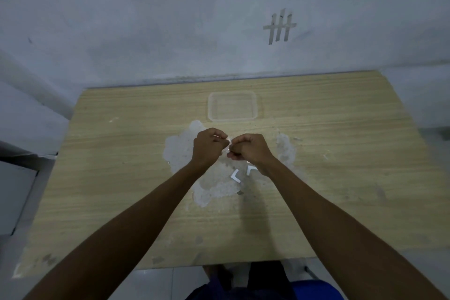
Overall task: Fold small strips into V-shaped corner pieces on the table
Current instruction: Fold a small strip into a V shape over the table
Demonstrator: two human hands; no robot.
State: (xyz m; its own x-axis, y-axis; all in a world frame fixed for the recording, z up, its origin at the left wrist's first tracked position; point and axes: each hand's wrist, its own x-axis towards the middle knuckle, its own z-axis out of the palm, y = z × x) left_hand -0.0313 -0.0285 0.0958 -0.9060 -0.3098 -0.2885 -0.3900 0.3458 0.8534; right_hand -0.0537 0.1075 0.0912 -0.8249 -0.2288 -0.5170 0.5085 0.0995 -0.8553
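My left hand [209, 147] and my right hand [248, 148] meet over the middle of the wooden table [121, 178], fingers curled. Between their fingertips they pinch a small white strip [229, 141], mostly hidden by the fingers. Just below my right wrist, two folded white V-shaped pieces lie on the worn patch: one [235, 176] to the left, the other [250, 169] to the right, slightly apart.
A clear shallow plastic container [232, 118] stands beyond the hands toward the wall. A pale scraped patch [177, 153] covers the table's middle. Grey tape strips [280, 27] stick on the wall. The table's front edge is near my legs.
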